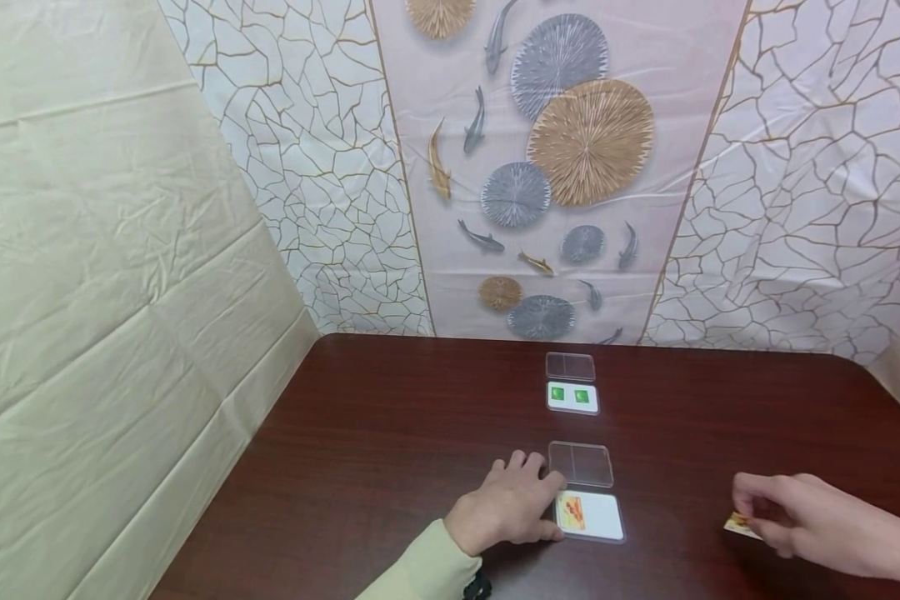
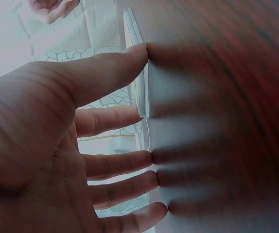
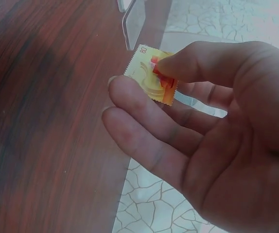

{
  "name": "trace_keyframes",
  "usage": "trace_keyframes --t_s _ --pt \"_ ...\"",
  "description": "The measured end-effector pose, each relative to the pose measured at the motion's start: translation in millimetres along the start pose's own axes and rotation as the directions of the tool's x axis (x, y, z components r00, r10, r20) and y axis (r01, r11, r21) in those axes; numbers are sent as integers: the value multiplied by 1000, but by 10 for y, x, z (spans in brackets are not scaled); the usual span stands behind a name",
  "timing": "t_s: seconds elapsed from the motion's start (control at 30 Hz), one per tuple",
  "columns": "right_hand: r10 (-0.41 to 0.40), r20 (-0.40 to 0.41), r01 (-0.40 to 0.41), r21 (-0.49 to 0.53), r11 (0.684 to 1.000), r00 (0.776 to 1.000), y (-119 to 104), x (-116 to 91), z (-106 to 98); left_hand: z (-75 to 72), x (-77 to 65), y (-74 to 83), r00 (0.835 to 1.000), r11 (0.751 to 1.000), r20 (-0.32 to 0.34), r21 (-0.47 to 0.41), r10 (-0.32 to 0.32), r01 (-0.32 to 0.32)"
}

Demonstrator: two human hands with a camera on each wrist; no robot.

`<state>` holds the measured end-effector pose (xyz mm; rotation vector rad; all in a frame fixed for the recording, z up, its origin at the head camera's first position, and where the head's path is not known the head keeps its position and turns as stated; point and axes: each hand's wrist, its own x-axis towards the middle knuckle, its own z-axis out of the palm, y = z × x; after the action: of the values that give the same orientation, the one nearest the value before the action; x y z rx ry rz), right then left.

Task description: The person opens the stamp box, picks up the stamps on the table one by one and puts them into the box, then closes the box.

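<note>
In the head view, my right hand (image 1: 817, 521) is at the right, above the table. It pinches a yellow postage stamp (image 3: 147, 73) with perforated edges, a red design and the number 80; thumb and fingers cover part of it. My left hand (image 1: 512, 504) rests on the table at the left side of an open clear plastic case (image 1: 606, 518). Its thumb and index finger touch the case's edge, fairly straight, as the left wrist view shows. Inside the case, an orange and yellow stamp (image 1: 571, 511) lies on the left half of the white insert.
The near case's clear lid (image 1: 581, 464) lies unfolded on its far side. Farther back is a second open case (image 1: 572, 409) with two green stamps, its lid (image 1: 570, 367) behind it. Patterned cloth (image 1: 525, 250) hangs at the dark wooden table's (image 1: 390, 417) far edge.
</note>
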<state>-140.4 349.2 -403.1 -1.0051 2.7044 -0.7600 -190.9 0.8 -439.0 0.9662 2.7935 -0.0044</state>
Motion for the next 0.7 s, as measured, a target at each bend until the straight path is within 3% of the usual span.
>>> trace_keyframes --t_s 0.2,0.4,0.5,0.7 --pt "-69 -138 55 -108 993 988 -51 37 73 -2 3 -5 1000 1000 11 2 -7 7" --pt "-180 -270 117 -234 965 946 -75 107 151 -1 -7 -10 1000 1000 16 -10 -7 7" --pt "-214 -303 134 -264 955 929 -83 143 182 -3 -12 -9 1000 1000 16 -11 -7 8" --pt "-226 -315 150 -247 957 922 -87 185 226 -6 -4 5 1000 1000 12 -2 -8 8"
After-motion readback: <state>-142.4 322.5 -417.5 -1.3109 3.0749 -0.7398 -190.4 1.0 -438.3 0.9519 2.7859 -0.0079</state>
